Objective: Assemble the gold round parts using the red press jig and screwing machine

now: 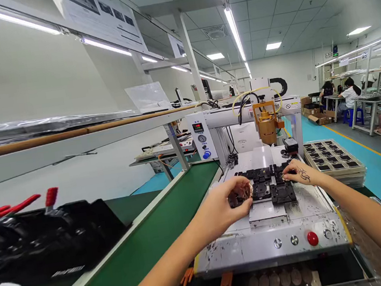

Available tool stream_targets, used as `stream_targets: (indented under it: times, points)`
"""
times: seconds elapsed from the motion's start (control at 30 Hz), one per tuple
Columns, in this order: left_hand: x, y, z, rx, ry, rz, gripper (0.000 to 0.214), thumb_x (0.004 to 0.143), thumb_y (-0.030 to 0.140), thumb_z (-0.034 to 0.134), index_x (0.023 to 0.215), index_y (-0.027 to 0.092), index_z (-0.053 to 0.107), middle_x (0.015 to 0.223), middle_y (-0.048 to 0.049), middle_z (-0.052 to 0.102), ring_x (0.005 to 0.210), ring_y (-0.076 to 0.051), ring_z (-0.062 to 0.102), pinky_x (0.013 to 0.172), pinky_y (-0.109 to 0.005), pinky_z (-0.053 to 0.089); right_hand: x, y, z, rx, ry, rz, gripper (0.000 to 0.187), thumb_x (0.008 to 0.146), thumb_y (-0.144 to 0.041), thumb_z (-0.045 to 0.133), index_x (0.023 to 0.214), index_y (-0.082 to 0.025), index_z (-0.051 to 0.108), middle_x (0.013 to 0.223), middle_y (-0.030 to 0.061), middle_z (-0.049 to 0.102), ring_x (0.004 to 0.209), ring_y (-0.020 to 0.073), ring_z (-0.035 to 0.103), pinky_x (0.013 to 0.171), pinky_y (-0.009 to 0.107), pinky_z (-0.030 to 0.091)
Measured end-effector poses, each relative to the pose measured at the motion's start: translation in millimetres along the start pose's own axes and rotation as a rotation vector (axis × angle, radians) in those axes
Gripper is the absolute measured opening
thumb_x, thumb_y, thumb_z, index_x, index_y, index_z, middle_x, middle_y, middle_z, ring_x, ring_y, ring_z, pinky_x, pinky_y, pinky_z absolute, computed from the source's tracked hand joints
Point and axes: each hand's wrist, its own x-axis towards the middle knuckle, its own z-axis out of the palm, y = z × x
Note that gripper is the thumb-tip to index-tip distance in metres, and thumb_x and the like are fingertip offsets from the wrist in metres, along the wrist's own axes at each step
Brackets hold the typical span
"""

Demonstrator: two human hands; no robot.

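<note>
My left hand [230,201] is closed, thumb and fingers curled round a shiny copper-coloured ring-like part [251,190]. It is held at the left side of the black fixture blocks [264,190] on the machine bed. My right hand [298,173] pinches at the upper right of the fixture, its fingertips against the black block there. Whatever lies between those fingertips is too small to make out. A square black block [283,193] sits just below the right hand. Behind the fixture hangs the machine's brass-coloured cylindrical head [267,126].
The machine's front panel [242,252] carries a red button [312,238] and several metal buttons. Stacked trays of dark parts [334,159] stand at right. A green conveyor belt [138,251] runs along the left, beside black red-handled clamp fixtures [65,243]. Round discs [263,282] lie below the panel.
</note>
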Motion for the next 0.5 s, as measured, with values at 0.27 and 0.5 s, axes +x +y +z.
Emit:
stream_targets:
  times: [0.27, 0.5]
  points:
    - [-44, 10, 18.3, 0.067, 0.039, 0.021, 0.018, 0.087, 0.023, 0.061, 0.104, 0.023, 0.065, 0.092, -0.0006, 0.072, 0.080, -0.018, 0.066, 0.075, -0.031, 0.056, -9, -14, 4, -0.060, 0.210, -0.030, 0.021, 0.092, -0.041, 0.075, 0.095, -0.022, 0.084, 0.090, 0.0081, 0.066, 0.090, 0.0272, 0.065, 0.082, 0.038, 0.053]
    - [-104, -15, 57.3, 0.000, 0.105, 0.025, 0.029, 0.088, 0.022, 0.064, 0.117, 0.027, 0.064, 0.105, -0.0040, 0.073, 0.092, -0.023, 0.069, 0.082, -0.035, 0.058, -149, -57, 8, -0.113, 0.578, 0.094, 0.021, 0.103, -0.040, 0.062, 0.111, -0.021, 0.067, 0.090, 0.0038, 0.058, 0.077, 0.0212, 0.055, 0.072, 0.035, 0.049]
